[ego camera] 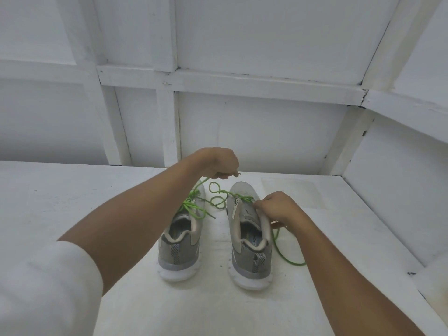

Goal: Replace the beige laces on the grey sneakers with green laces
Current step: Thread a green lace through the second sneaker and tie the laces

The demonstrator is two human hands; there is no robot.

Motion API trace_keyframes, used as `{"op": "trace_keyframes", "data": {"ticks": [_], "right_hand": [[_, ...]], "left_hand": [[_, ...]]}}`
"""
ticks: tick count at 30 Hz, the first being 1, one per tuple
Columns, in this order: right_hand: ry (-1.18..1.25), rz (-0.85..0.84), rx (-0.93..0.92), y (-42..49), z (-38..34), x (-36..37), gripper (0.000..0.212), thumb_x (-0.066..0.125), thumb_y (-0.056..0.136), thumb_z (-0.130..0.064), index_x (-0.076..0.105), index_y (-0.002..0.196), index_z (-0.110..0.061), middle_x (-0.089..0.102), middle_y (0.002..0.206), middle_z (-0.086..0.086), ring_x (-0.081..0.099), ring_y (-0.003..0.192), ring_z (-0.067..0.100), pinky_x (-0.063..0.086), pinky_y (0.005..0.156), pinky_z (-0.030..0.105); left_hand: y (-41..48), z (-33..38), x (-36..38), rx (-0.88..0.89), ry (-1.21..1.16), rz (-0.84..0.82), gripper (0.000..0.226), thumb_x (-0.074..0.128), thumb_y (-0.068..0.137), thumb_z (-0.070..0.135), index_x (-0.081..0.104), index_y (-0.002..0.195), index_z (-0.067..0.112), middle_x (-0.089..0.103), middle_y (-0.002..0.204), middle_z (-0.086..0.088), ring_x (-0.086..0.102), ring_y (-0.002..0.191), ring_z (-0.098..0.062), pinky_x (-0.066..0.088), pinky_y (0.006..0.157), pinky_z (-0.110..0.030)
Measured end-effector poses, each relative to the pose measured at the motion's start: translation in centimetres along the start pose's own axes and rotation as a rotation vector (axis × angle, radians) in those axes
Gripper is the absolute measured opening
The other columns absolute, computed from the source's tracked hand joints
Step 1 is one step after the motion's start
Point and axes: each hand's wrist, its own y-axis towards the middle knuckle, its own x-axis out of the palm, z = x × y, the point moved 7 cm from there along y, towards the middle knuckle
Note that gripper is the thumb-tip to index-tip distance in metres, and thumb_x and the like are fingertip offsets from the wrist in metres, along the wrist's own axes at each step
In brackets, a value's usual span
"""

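A white sleeve, soft and loosely bunched, covers the person's left upper arm at the near left. The left hand is raised above the toe ends of the shoes, fingers curled tight round a thin, round green cord, whose pale tip pokes out to the right of the knuckles. From that grip the left green lace drops taut to the lacing of the left sneaker, where a loose end lies across the tongue. This sneaker is grey mesh with paler panels, a thick white lumpy sole and a black-and-white chevron heel tab; it stands heel towards the camera on the white table, which is matt and faintly scuffed. Between the shoes the right green lace curls in slack loops. The right sneaker matches the first; its insole carries dark letters, only "FO" legible, and a tongue label bears marks too small to read. The right hand pinches the upper edge of this sneaker near the top eyelets, fingers bent. From under it the lace trails in a curve onto the table. Behind, a white panelled wall with flat painted battens
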Motion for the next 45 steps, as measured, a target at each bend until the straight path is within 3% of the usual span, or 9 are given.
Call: {"op": "trace_keyframes", "data": {"ticks": [5,8,12,14,17,22,29,33,45], "right_hand": [[0.083,-0.061,0.062,0.0,-0.1,0.2,0.016,0.061,0.085,-0.021,0.059,0.081,-0.006,0.063,0.077,0.01,0.062,0.067,0.023,0.053,0.055,0.027],[0.156,-0.051,0.094,0.1,0.4,0.3,0.013,0.06,0.086,-0.018,0.059,0.088,-0.005,0.062,0.081,0.011,0.06,0.068,0.022,0.048,0.051,0.025],[0.228,-0.052,0.14,0.2,1.2,0.5,0.011,0.058,0.085,-0.015,0.056,0.09,-0.006,0.059,0.085,0.011,0.057,0.069,0.022,0.047,0.052,0.025],[0.265,-0.055,0.159,0.2,1.5,0.6,0.009,0.058,0.085,-0.015,0.055,0.089,-0.007,0.057,0.084,0.01,0.056,0.068,0.021,0.046,0.052,0.025],[0.332,-0.052,0.179,0.3,2.0,0.7,0.006,0.057,0.085,-0.013,0.053,0.085,-0.009,0.054,0.079,0.009,0.053,0.067,0.021,0.046,0.054,0.027],[0.434,-0.047,0.216,0.5,2.7,0.9,0.004,0.056,0.086,-0.011,0.054,0.087,-0.008,0.053,0.078,0.01,0.052,0.069,0.022,0.045,0.056,0.029],[0.529,-0.025,0.244,0.8,3.7,1.6,0.01,0.051,0.086,-0.008,0.056,0.095,-0.007,0.052,0.085,0.012,0.049,0.073,0.023,0.044,0.059,0.031],[0.554,-0.014,0.237,1.2,3.9,2.0,0.027,0.045,0.086,-0.005,0.064,0.104,-0.012,0.059,0.098,0.014,0.051,0.079,0.025,0.047,0.068,0.034],[0.612,-0.004,0.238,1.3,4.3,2.1,0.029,0.044,0.086,-0.001,0.067,0.088,-0.016,0.062,0.098,0.014,0.053,0.083,0.028,0.047,0.075,0.039]], "left_hand": [[0.9,-0.4,1.0,0.08,-0.095,0.002,0.032,0.036,0.097,0.0,0.067,0.095,0.006,0.053,0.076,-0.004,0.044,0.064,-0.015,0.027,0.051,-0.022],[0.8,-0.8,1.5,0.016,-0.134,-0.058,0.022,0.042,0.098,0.01,0.063,0.094,0.006,0.058,0.075,0.001,0.049,0.06,-0.009,0.032,0.05,-0.019],[0.6,-0.6,1.8,0.063,-0.072,-0.096,0.02,0.047,0.096,0.002,0.066,0.104,0.0,0.06,0.076,0.0,0.052,0.063,-0.007,0.037,0.048,-0.015],[0.8,-0.4,1.8,0.112,-0.057,-0.066,0.024,0.046,0.097,0.002,0.068,0.108,0.002,0.063,0.081,0.001,0.054,0.068,-0.007,0.04,0.054,-0.015],[0.9,0.3,2.1,0.188,-0.017,-0.004,0.023,0.052,0.095,0.007,0.073,0.099,0.016,0.062,0.084,-0.004,0.053,0.075,-0.014,0.043,0.062,-0.02],[2.0,1.0,3.3,0.222,0.021,0.123,0.019,0.063,0.09,0.01,0.076,0.101,0.015,0.064,0.08,0.002,0.055,0.075,-0.014,0.045,0.058,-0.018],[3.8,-0.2,5.9,0.166,-0.004,0.141,0.015,0.063,0.086,0.011,0.075,0.093,0.007,0.066,0.083,-0.002,0.06,0.083,-0.02,0.054,0.084,-0.034],[4.3,-0.6,6.2,0.15,0.038,0.146,0.02,0.062,0.083,0.014,0.075,0.094,0.006,0.069,0.09,-0.007,0.059,0.083,-0.022,0.055,0.081,-0.035],[5.0,-0.2,7.0,0.12,0.175,0.114,0.026,0.062,0.082,0.017,0.073,0.099,0.001,0.067,0.093,-0.009,0.056,0.08,-0.021,0.051,0.074,-0.033]]}}
